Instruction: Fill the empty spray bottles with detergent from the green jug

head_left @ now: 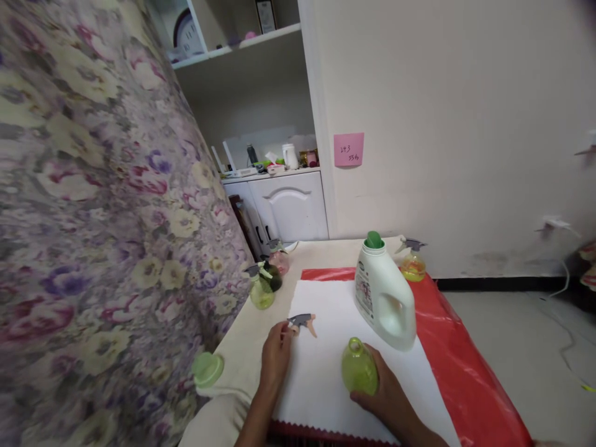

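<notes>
Right hand [386, 391] gripping green bottle [358, 367], left hand [275, 355] pinching spray head [302, 321]; detergent jug [384, 295] just beyond.

Detergent jug [384, 298] on white cloth [321, 379]; pink note [348, 149] on wall.

A cream tabletop [326, 251] carries a red sheet [456, 347] with a white cloth [321, 372] on it, under both hands; spray bottles [261, 288] stand beyond the left hand [275, 360].
</notes>
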Tool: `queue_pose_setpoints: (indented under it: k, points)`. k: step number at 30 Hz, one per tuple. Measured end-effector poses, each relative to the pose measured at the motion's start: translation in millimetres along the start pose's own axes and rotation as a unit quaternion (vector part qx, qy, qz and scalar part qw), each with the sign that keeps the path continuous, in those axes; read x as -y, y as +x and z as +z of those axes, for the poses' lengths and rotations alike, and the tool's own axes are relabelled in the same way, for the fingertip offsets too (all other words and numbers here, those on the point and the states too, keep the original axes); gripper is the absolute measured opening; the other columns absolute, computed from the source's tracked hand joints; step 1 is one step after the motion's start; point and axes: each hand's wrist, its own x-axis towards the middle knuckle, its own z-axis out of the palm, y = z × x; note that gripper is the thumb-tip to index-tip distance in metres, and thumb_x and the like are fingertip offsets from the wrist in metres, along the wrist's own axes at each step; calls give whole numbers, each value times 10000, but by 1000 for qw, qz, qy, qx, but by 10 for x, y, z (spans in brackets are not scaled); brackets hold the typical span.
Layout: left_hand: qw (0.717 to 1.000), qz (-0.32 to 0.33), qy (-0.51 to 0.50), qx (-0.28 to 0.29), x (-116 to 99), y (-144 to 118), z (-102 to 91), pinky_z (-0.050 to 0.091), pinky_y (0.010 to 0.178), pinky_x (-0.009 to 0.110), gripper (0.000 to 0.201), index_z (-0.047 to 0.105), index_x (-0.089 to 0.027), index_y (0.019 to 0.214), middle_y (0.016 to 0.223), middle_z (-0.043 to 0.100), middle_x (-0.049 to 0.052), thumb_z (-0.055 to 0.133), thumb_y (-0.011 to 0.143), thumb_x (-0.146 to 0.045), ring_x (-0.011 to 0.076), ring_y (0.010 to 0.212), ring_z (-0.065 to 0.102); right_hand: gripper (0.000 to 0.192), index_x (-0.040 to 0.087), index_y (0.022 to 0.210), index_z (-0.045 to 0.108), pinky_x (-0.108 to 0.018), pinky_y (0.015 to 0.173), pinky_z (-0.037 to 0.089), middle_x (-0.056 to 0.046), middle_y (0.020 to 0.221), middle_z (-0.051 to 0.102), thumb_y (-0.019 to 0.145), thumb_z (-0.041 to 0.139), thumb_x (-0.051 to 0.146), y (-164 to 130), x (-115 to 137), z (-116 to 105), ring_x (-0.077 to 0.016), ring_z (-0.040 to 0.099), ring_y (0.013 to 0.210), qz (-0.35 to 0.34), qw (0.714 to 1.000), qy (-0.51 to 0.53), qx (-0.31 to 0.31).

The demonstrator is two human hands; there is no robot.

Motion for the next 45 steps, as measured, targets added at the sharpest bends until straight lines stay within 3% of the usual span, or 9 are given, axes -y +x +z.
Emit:
queue_pose_setpoints:
  k: [8,15,18,24,27,29,32,36,45]
  points:
    - [998,-39,58,-3,-13,236,236,402,738,341,56,592,-223,661,793,686,52,633,640,-193,277,844,626,830,205,1330,403,-490,1052,396,-115,1327,562,565,728,215,51,-90,60,-330,519,1223,-9,1000,18,-9]
    - [984,-109,-139,-28,-139,249,-8,380,525,271,120,580,-186,587,468,535,-52,691,625,-212,162,489,537,840,215,1343,392,-488,1056,398,-123,1345,541,581,744,179,63,-138,39,-329,509,1236,-34,999,24,7]
    - [948,-135,-286,-33,-304,126,-99,420,480,231,147,628,-137,701,570,620,-21,712,666,-252,113,468,551,848,242,1335,399,-504,1069,385,-110,1346,541,569,757,178,62,-138,37,-333,499,1244,-38,999,29,6]
    - [847,-153,-509,-18,-777,-229,-183,563,648,202,110,680,-118,792,729,716,55,637,751,-25,114,649,677,843,239,1338,407,-508,1080,370,-110,1364,528,577,765,186,64,-153,44,-334,479,1267,-60,997,37,-6]
    - [812,-125,-570,-21,-1091,-307,-310,567,689,181,153,698,-140,865,814,740,46,636,777,-31,112,717,692,850,236,1336,413,-522,1062,385,-113,1352,541,566,765,172,65,-150,39,-344,493,1251,-63,997,40,-6]
    - [794,-70,-604,-25,-1326,-312,-398,561,730,184,188,700,-145,923,875,748,44,709,746,-82,119,757,692,851,239,1343,408,-525,1054,390,-110,1347,544,572,765,179,59,-140,33,-342,500,1245,-68,997,44,-6]
    - [805,12,-592,-33,-1646,-290,-417,529,809,187,312,691,-171,953,899,743,9,809,664,-172,114,808,682,839,246,1347,407,-512,1057,389,-98,1340,547,591,768,207,48,-125,25,-328,503,1243,-75,996,51,-3]
    - [825,48,-561,-44,-1887,-282,-203,488,871,223,322,673,-219,959,945,735,-20,805,666,-224,116,873,668,841,223,1347,409,-533,1045,393,-122,1319,557,589,773,210,53,-117,23,-341,516,1225,-70,996,53,-1]
    - [872,49,-486,-17,-1920,-348,175,474,888,273,342,640,-212,1039,1084,715,20,753,718,-249,163,992,639,864,226,1331,423,-536,1046,388,-117,1307,558,548,781,159,90,-93,15,-342,521,1212,-66,996,59,2]
